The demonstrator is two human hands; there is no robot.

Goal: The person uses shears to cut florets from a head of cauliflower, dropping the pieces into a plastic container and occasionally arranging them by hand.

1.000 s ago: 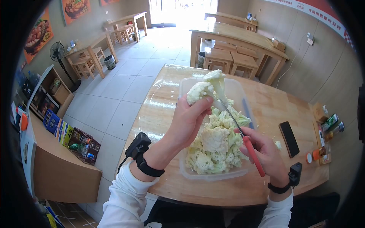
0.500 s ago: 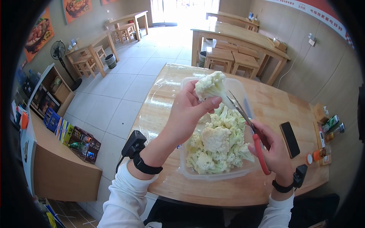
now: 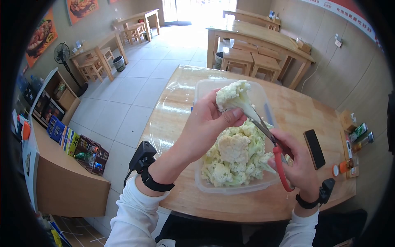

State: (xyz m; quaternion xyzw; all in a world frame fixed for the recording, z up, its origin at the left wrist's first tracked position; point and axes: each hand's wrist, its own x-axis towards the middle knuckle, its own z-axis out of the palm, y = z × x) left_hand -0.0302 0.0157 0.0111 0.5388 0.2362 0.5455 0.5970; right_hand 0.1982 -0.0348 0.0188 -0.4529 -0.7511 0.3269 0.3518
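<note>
Between the thumb and fingers of my left hand is a cauliflower floret, its pale stem pointing down to the right. My right hand is wrapped round the red handles of a pair of scissors. The metal blades reach up to the floret's stem and lie against it. Beneath both hands stands a clear plastic tub, with a heap of cut cauliflower filling its nearer part. The heap hides most of the tub's bottom.
The tub rests on a wooden table. Right of it lie a black phone, an orange-capped spice jar and a tissue box. A wooden cabinet and a bottle crate stand to the left. More tables are beyond.
The floret in my left hand has moved slightly right and down. Its stem now sits deeper between the scissor blades, which look more closed.
</note>
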